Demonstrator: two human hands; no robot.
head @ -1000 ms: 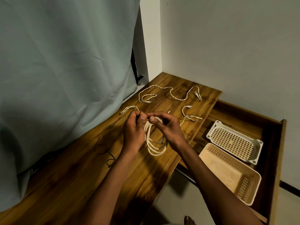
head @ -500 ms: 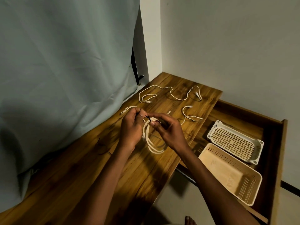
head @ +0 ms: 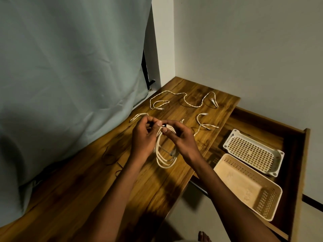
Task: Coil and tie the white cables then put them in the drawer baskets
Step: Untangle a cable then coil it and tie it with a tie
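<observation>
White and limp, the coiled cable (head: 165, 151) is hanging over the wooden desk (head: 97, 186) between your hands, its loops light and springy, likely to slip apart unless you are pinching at the 12 o'clock crown where the black tie (head: 163, 126) is sitting. Your left hand (head: 144, 137) and right hand (head: 181, 139) are both pinching there. Compared with a second ago, your fingertips are drawing closer and the coil is hanging a touch lower. Loose cables (head: 183, 100) are lying at 12 o'clock, the white basket (head: 253, 152) and beige basket (head: 248, 186) at 3 o'clock.
</observation>
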